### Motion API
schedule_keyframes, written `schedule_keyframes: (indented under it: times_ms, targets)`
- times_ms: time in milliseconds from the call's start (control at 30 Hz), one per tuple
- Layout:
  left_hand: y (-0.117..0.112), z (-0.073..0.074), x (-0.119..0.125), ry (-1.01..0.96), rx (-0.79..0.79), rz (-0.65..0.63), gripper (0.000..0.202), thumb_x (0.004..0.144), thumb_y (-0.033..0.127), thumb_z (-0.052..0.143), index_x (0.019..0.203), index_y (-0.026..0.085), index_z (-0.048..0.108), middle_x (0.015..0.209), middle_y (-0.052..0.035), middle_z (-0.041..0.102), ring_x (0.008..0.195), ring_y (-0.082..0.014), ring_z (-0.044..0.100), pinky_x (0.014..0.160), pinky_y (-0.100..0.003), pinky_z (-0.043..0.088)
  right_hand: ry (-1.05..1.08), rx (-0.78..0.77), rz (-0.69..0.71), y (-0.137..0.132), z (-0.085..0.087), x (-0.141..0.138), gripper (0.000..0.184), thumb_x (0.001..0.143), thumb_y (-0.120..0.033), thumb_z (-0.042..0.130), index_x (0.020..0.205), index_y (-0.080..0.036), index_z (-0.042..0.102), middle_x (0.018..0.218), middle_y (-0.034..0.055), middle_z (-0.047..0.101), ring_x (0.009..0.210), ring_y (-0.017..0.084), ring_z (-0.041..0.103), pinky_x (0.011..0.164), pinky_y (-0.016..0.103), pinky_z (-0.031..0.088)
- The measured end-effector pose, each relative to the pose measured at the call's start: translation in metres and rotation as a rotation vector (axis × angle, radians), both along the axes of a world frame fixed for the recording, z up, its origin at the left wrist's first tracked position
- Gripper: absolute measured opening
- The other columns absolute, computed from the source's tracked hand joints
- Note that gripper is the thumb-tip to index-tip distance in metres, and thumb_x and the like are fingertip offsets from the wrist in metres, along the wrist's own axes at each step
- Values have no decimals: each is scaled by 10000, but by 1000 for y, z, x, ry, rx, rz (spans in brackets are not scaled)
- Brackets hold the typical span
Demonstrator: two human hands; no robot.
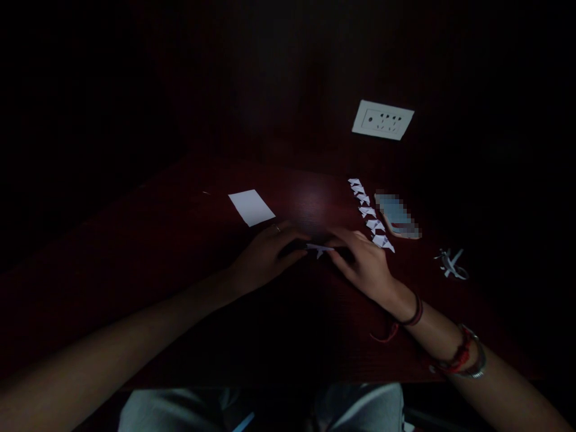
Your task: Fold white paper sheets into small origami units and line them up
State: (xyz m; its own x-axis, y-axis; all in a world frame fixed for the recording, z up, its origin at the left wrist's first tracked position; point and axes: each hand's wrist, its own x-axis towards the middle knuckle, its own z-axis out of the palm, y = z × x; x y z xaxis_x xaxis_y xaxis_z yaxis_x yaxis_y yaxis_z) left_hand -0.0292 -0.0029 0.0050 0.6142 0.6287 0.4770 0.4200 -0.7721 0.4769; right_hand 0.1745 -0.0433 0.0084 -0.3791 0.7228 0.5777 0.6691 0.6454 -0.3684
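Between my two hands is a small folded white paper piece (320,248), with a narrow flap pointing down toward me. My left hand (270,253) has its fingertips closed at the paper's left end. At its right end, thumb and fingers of my right hand (365,264) pinch the other tip; the fingers are slightly blurred. Beyond my left hand lies a flat white paper sheet (252,207). A row of several small folded paper figures (367,212) runs away from me just past my right hand.
A phone (398,216), its screen pixelated, lies right of the row. Farther right is a small heap of paper strips (451,264) with a ring-like item. A white socket plate (383,120) is on the wall behind the dark red table (180,240). My legs show below the front edge.
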Motion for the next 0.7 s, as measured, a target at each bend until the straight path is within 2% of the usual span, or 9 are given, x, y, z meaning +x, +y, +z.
schedule_keyframes:
  times_ms: [67,167,267,400,533,700]
  targets:
    - [1,-1,-3,83,35,-51,189,829,211,460,1008,190,518,970,-25,519,915,-136,492,829,-281,394,-144,46,69,-1,-4,2,375,815,-150,412,1186,-209,423,882,45,612,799,161,551,762,336,411]
    - [1,-2,-8,258,57,-193,197,841,183,428,1005,190,536,972,-32,534,894,-135,505,812,-274,404,-291,-14,173,-3,-9,4,354,818,-133,404,1164,-183,458,885,61,611,782,155,552,758,331,404]
    - [0,-1,-13,372,85,-328,245,839,145,415,1045,200,535,1031,-41,537,947,-139,489,846,-274,390,-275,-156,266,-4,-7,5,395,798,-191,479,1189,-162,426,898,52,614,849,156,547,795,317,401]
    - [-3,2,-16,434,130,-338,266,836,166,432,1077,233,525,1133,-29,499,1055,-161,429,895,-308,350,-195,-326,365,-4,0,7,483,742,-264,578,1187,-172,416,962,30,604,909,136,530,823,270,408]
    - [-7,1,-14,476,201,-317,252,854,243,423,1090,225,510,1123,-27,508,1041,-173,435,870,-327,355,-218,-256,356,-6,2,8,374,762,-255,555,1119,-166,487,981,46,592,918,136,515,834,273,393]
    - [-10,-1,-14,487,273,-320,270,849,268,439,1106,213,497,1107,-41,517,1028,-180,442,855,-335,360,-380,-102,351,-12,-4,3,329,839,-213,423,1163,-182,469,819,34,606,750,122,518,730,280,396]
